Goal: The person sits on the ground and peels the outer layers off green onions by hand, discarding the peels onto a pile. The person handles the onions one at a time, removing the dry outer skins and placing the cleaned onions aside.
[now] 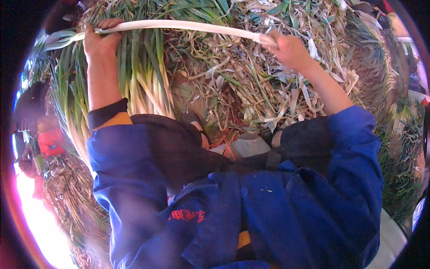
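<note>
A long green onion [188, 25] with a white shaft spans the gap between my hands, bowed slightly upward in the view. My left hand [103, 38] grips it near its green leaves [63, 40], which trail off to the left. At the other end, my right hand [289, 50] has its fingers closed around the root end. Beneath my left forearm, a pile of green onions [147, 80] lies with the white ends toward my knees. Loose dry outer leaves [235, 80] cover the ground under my right hand.
Another person in a red garment [51, 143] is close by on the left. A heap of dry stalks [72, 191] lies at lower left. More onions [373, 40] lie along the right side. Red string [228, 149] is on the ground between my legs.
</note>
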The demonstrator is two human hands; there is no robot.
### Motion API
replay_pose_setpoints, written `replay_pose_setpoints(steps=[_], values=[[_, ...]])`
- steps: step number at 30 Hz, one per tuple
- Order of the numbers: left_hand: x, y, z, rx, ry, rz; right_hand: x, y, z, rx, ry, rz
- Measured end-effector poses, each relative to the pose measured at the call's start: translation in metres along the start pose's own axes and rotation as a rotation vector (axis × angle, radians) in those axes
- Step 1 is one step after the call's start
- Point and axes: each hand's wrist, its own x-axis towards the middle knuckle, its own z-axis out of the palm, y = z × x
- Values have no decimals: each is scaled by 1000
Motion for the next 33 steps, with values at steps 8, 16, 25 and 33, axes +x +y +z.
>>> replay_pose_setpoints(steps=[8,16,25,33], values=[[-31,46,-8,87,-88,167,-83,164,-50,-702,-39,742],[-31,13,-7,84,72,40,3,127,86,-441,34,-128],[-89,-34,24,274,307,88,72,67,220,222,-100,654],[-83,-50,29,204,45,-42,91,63,157,330,61,511]])
